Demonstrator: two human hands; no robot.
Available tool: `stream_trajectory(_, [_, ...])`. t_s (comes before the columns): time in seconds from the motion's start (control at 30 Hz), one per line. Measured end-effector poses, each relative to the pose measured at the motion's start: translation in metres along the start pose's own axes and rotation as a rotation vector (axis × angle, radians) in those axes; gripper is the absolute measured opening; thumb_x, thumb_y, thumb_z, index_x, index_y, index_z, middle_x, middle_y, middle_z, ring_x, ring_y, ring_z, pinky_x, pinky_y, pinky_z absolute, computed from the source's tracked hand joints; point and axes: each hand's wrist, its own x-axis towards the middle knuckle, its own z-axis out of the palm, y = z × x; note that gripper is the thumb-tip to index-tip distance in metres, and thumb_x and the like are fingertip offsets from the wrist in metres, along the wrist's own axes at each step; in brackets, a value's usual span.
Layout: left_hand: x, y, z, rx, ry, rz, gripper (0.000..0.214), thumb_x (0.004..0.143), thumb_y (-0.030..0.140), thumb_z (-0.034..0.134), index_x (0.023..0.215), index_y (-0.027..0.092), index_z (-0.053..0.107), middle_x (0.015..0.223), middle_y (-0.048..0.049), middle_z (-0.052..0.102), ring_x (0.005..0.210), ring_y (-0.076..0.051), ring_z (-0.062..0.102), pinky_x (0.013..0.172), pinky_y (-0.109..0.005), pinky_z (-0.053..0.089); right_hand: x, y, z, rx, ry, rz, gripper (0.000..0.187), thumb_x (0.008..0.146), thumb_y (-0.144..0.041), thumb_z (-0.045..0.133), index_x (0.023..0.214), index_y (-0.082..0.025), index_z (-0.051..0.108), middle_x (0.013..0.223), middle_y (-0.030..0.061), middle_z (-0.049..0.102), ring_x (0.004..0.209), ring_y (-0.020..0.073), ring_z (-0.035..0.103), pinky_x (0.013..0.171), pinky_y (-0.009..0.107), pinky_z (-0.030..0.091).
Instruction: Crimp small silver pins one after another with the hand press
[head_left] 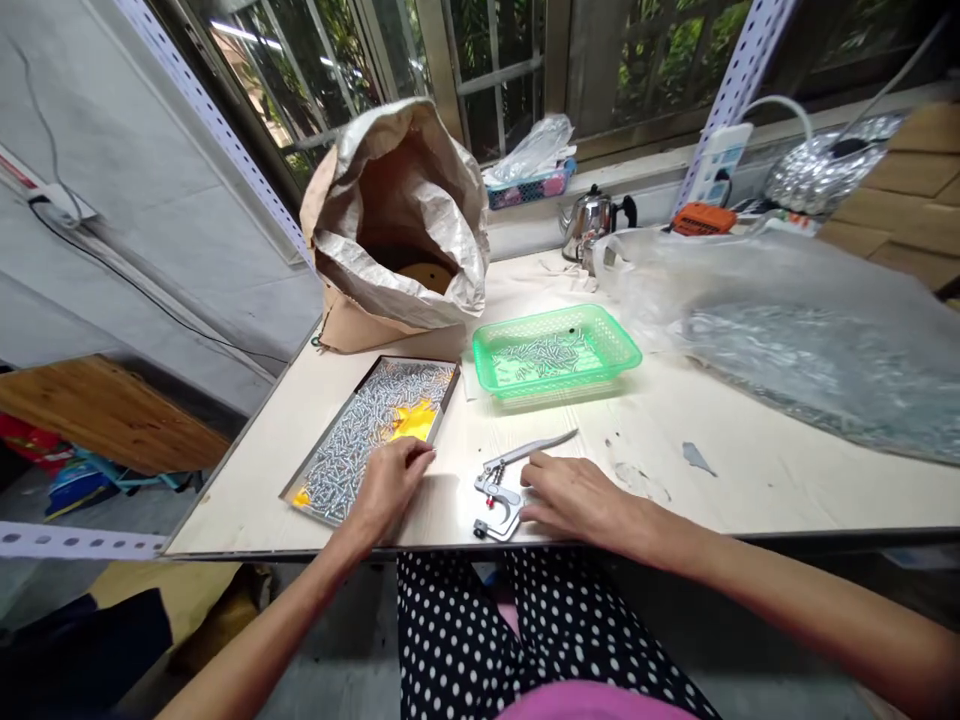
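My left hand [391,482] is at the near right edge of a shallow tray [448,397], thumb and fingertips pinched together. Whatever lies between them is too small to make out. Many small silver metal pins [341,445] fill this tray, and patches of its yellow bottom show. To the right, my right hand [574,495] curls its fingers over one side of hand pliers [511,500] with a C-shaped jaw, a spring and a red bit. Their upper handle [536,446] sticks out beyond the fingers; the other handle is hidden under the hand.
A green plastic basket [495,385] behind the pliers contains more silver pins. An open paper sack [352,325] stands at the back left. A clear plastic bag of metal parts [810,370] covers the right side. A metal kettle [589,222] and a grey scrap [697,458] are also there.
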Motion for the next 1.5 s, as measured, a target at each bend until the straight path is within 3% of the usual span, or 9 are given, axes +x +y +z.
stream_trajectory(0.13, [-0.021, 0.036, 0.024, -0.359, -0.289, -0.269, 0.016, 0.075, 0.031, 0.06, 0.078, 0.016, 0.065, 0.064, 0.001, 0.061, 0.052, -0.012, 0.054, 0.049, -0.023, 0.042, -0.012, 0.001, 0.021, -0.007, -0.084, 0.038, 0.016, 0.099, -0.025, 0.046, 0.099, -0.016, 0.058, 0.101, 0.0081, 0.062, 0.083, 0.0181, 0.059, 0.066, 0.029, 0.037])
stream_trajectory(0.3, [-0.024, 0.041, 0.045, -0.475, -0.387, -0.428, 0.019, 0.069, 0.032, 0.064, 0.068, 0.013, 0.064, 0.049, 0.005, 0.051, 0.041, -0.007, 0.039, 0.042, -0.02, 0.027, -0.006, 0.004, 0.029, -0.093, -0.089, 0.042, 0.02, 0.1, -0.019, 0.039, 0.103, -0.016, 0.058, 0.102, 0.008, 0.063, 0.08, 0.0184, 0.06, 0.061, 0.029, 0.034])
stream_trajectory(0.43, [-0.023, 0.039, 0.047, -0.476, -0.456, -0.442, 0.024, 0.068, 0.036, 0.067, 0.061, 0.014, 0.062, 0.041, 0.0058, 0.046, 0.039, -0.006, 0.032, 0.042, -0.022, 0.02, -0.007, 0.004, 0.031, -0.101, -0.082, 0.05, 0.021, 0.099, -0.018, 0.039, 0.105, -0.016, 0.059, 0.104, 0.0084, 0.063, 0.081, 0.019, 0.061, 0.059, 0.03, 0.033])
stream_trajectory(0.73, [-0.022, 0.038, 0.054, -0.426, -0.51, -0.464, 0.032, 0.066, 0.044, 0.071, 0.058, 0.016, 0.058, 0.043, 0.0057, 0.045, 0.041, -0.006, 0.034, 0.043, -0.022, 0.025, -0.01, -0.003, 0.016, -0.038, -0.137, 0.07, 0.022, 0.099, -0.017, 0.038, 0.102, -0.015, 0.059, 0.1, 0.0093, 0.064, 0.085, 0.02, 0.06, 0.066, 0.03, 0.036])
stream_trajectory(0.93, [-0.015, 0.044, 0.045, -0.392, -0.659, -0.502, 0.031, 0.063, 0.043, 0.072, 0.058, 0.016, 0.057, 0.045, 0.0055, 0.048, 0.041, -0.006, 0.037, 0.043, -0.021, 0.028, -0.012, 0.0, 0.025, -0.055, -0.084, 0.041, 0.022, 0.099, -0.017, 0.038, 0.102, -0.016, 0.059, 0.098, 0.0084, 0.063, 0.082, 0.0196, 0.06, 0.064, 0.03, 0.035])
stream_trajectory(1.07, [-0.014, 0.048, 0.043, -0.38, -0.667, -0.521, 0.031, 0.062, 0.042, 0.073, 0.056, 0.016, 0.056, 0.045, 0.0056, 0.048, 0.041, -0.006, 0.039, 0.043, -0.02, 0.03, -0.013, 0.007, 0.029, -0.035, -0.04, 0.015, 0.016, 0.097, -0.024, 0.045, 0.104, -0.017, 0.059, 0.104, 0.0095, 0.062, 0.087, 0.0203, 0.059, 0.067, 0.03, 0.038])
stream_trajectory(1.13, [-0.014, 0.049, 0.043, -0.382, -0.66, -0.53, 0.032, 0.063, 0.042, 0.073, 0.056, 0.016, 0.056, 0.044, 0.0057, 0.048, 0.041, -0.006, 0.039, 0.043, -0.021, 0.03, -0.011, 0.015, 0.027, -0.049, 0.048, 0.014, 0.031, 0.09, -0.036, 0.06, 0.114, -0.017, 0.057, 0.12, 0.0138, 0.057, 0.102, 0.0255, 0.056, 0.078, 0.034, 0.041])
stream_trajectory(1.27, [-0.015, 0.049, 0.044, -0.383, -0.648, -0.518, 0.033, 0.063, 0.043, 0.074, 0.056, 0.016, 0.056, 0.044, 0.0059, 0.047, 0.042, -0.007, 0.038, 0.044, -0.021, 0.03, -0.003, 0.036, 0.02, -0.162, 0.141, 0.065, 0.096, 0.067, -0.062, 0.076, 0.14, -0.011, 0.04, 0.143, 0.0249, 0.042, 0.129, 0.0413, 0.037, 0.099, 0.051, 0.032])
stream_trajectory(1.5, [-0.016, 0.05, 0.044, -0.379, -0.646, -0.533, 0.034, 0.064, 0.043, 0.074, 0.056, 0.016, 0.054, 0.044, 0.006, 0.047, 0.041, -0.007, 0.037, 0.044, -0.021, 0.029, 0.0, 0.034, 0.011, -0.18, 0.02, 0.077, 0.084, 0.075, -0.056, 0.069, 0.14, -0.009, 0.043, 0.122, 0.0206, 0.062, 0.111, 0.0358, 0.052, 0.093, 0.047, 0.032])
